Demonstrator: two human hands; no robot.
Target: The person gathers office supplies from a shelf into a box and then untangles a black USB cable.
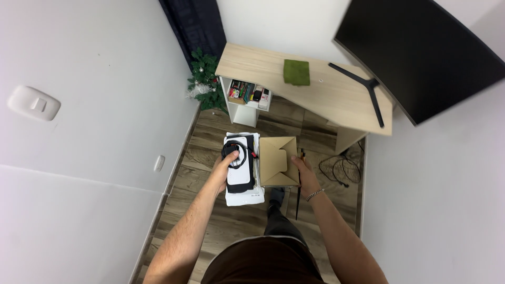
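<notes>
I stand looking down at a stack I hold above the wooden floor. My left hand (225,167) grips the left side of a white flat box (243,196), its thumb on a black round item (233,153) that lies on a white and black device (240,171) on top. My right hand (303,176) holds the right edge of a brown cardboard box (278,160) with folded flaps. A thin dark stick (299,195) runs along that hand.
A light wooden desk (326,94) stands ahead with a green cloth (296,72) and a large dark monitor (421,52) on a thin stand. A white shelf unit (247,100) sits under it, a small green tree (204,79) in the corner, black cables (339,169) on the floor.
</notes>
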